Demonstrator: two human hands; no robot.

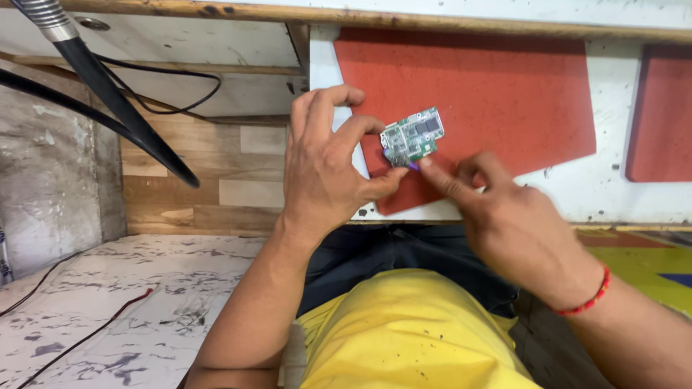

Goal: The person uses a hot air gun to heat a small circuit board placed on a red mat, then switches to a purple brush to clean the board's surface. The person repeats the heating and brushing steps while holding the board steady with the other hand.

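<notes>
Circuit board [412, 135] over red mat [497, 94] edge

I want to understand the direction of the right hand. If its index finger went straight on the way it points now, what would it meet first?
The right hand points its index finger up-left. Its tip already sits at the lower edge of the circuit board, beside a small purple part. It would probably meet that part, then the left hand's thumb.

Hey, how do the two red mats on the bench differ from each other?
The big red mat lies whole in view under the circuit board; the side red mat is cut off by the picture's right edge and bare. The big mat has the left hand and right hand over its near corner; the side mat has none. Both are flat, same red, on the white bench.
</notes>
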